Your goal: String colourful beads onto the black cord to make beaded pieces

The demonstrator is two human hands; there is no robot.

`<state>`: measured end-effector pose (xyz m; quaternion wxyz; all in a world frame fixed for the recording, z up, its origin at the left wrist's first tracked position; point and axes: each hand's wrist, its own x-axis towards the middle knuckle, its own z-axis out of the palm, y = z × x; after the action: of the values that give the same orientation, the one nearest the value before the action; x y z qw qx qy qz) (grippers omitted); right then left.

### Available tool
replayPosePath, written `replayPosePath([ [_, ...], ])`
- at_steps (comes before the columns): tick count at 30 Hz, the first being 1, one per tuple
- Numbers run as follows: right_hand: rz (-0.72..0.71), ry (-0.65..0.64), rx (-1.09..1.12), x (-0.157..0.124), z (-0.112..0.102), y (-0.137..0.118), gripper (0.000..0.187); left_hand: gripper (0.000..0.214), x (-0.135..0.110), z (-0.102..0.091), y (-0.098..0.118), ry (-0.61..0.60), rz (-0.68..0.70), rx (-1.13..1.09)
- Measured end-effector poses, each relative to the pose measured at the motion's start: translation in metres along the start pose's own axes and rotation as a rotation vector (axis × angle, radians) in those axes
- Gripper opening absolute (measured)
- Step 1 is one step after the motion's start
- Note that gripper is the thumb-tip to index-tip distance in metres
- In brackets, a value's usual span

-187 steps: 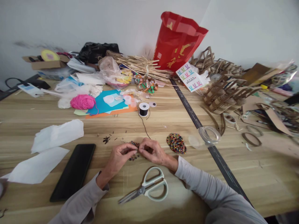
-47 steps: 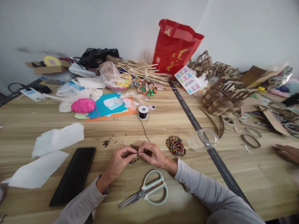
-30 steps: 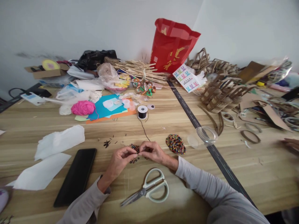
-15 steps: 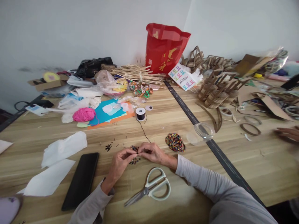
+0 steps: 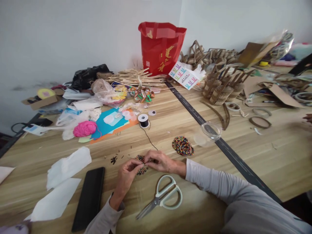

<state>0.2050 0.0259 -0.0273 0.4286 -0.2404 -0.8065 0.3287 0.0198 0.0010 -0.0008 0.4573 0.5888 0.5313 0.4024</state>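
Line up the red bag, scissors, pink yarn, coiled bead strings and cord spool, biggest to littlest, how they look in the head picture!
1. Red bag
2. Scissors
3. Pink yarn and coiled bead strings: too alike to rank
4. Cord spool

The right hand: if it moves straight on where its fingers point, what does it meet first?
Most likely the left hand: its fingertips lie directly ahead, though depth is unclear.

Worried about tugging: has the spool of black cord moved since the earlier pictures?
No: the spool keeps its place left of the long dark strip; the camera view shifted.
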Motion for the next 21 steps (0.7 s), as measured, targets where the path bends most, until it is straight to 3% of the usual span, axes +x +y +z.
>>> replayPosePath([
  [10, -0.052, 0.028, -0.008, 0.0005, 0.0005, -0.0022, 0.013, 0.009, 0.0007, -0.0010, -0.0067, -0.008, 0.003, 0.024],
  [21, -0.062, -0.056, -0.117, 0.0016, -0.0043, -0.0056, 0.003, 0.017, -0.0053, 0.0035, -0.0036, 0.021, -0.004, -0.047],
])
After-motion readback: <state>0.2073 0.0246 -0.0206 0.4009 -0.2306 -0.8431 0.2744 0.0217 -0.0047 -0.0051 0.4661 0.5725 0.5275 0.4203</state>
